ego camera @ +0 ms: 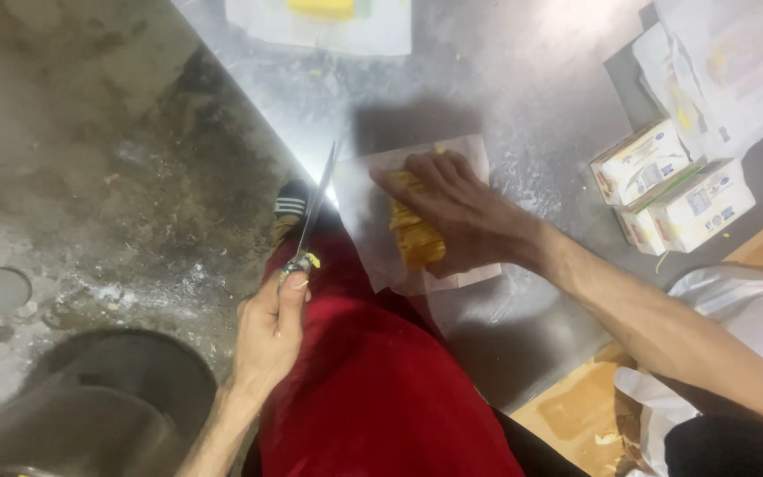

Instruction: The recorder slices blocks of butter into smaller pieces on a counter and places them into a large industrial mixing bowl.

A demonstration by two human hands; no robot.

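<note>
Apparently the yellow block (pixel 417 231) is already cut into slices, which lean together on the white paper (pixel 373 190) at the steel table (pixel 523 88) edge; no uncut part shows, though the hand hides some of it. The right hand (pixel 461 208) lies flat on the stack, fingers spread and pressing, and the stack's long axis runs near-to-far. The left hand (pixel 271 327) grips the knife (pixel 315 208) by its handle, fingers closed round it, blade pointing up and away, clear of the block.
</note>
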